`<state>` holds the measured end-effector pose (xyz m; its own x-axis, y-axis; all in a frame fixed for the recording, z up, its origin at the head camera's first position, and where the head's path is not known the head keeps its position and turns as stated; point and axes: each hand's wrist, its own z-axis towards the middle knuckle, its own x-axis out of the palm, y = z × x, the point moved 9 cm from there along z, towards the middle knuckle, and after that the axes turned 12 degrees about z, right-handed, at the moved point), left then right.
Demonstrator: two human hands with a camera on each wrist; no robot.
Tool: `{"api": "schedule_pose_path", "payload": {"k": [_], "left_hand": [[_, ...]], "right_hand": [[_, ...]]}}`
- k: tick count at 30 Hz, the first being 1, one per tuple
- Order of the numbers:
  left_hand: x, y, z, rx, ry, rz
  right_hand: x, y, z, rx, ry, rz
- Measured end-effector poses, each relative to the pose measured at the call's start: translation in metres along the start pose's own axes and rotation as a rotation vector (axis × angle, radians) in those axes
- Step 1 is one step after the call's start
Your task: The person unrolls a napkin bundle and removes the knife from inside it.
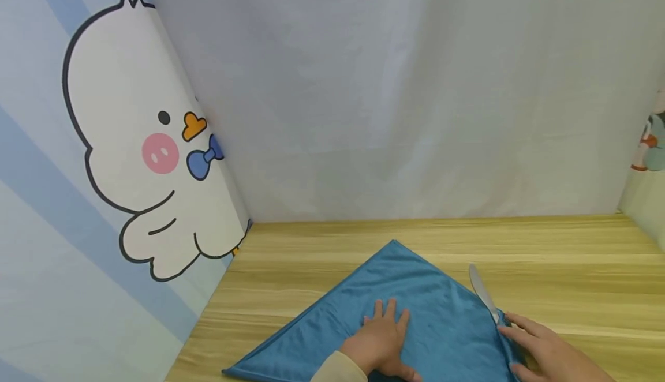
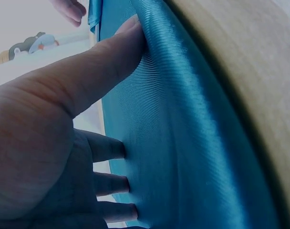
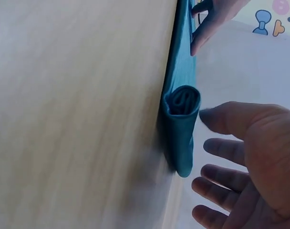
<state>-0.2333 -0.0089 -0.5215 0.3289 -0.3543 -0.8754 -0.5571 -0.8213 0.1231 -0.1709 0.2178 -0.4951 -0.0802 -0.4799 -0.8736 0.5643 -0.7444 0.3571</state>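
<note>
A blue satin-like cloth (image 1: 431,307) lies folded into a triangle, one corner pointing to the back. My left hand (image 1: 379,341) rests on its middle, palm down with fingers spread. In the left wrist view its fingertips and thumb press on the cloth (image 2: 183,143) near a folded edge. At the right corner a silver table knife (image 1: 480,289) shows its blade; its handle is hidden under the turned-in cloth. My right hand (image 1: 550,347) is beside that corner, fingers extended. In the right wrist view its thumb is at the rolled end (image 3: 181,138), fingers apart from it.
The wood-grain table (image 1: 306,243) meets a pale hanging curtain (image 1: 389,111) at the back. Left of the table hangs a blue-and-white sheet with a cartoon bird (image 1: 119,111). Bare table top lies behind and right of the cloth.
</note>
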Motion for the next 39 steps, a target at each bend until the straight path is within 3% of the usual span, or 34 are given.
{"api": "schedule_pose_path", "payload": {"k": [3,6,11,14,23,33,39], "left_hand": [[0.000,0.001,-0.002,-0.006,-0.004,0.002],[0.000,0.002,-0.003,-0.012,-0.009,0.006],[0.000,0.004,-0.005,-0.013,-0.014,-0.008],[-0.001,0.005,-0.006,-0.009,-0.018,-0.020],[-0.002,0.005,-0.006,-0.001,-0.024,-0.016],[-0.003,0.000,-0.005,0.002,-0.024,-0.009],[-0.004,-0.003,-0.004,0.001,-0.031,-0.002]], "right_hand": [[-0.003,0.008,0.002,-0.023,-0.019,-0.009],[-0.002,0.010,0.007,0.005,0.032,0.017],[0.005,0.003,0.014,0.161,0.167,0.111],[0.007,0.001,0.019,0.222,0.205,0.134],[0.008,0.002,0.025,0.205,0.192,0.092],[0.008,-0.009,0.021,0.358,0.194,0.156],[0.006,-0.013,0.015,0.403,0.186,0.190]]}}
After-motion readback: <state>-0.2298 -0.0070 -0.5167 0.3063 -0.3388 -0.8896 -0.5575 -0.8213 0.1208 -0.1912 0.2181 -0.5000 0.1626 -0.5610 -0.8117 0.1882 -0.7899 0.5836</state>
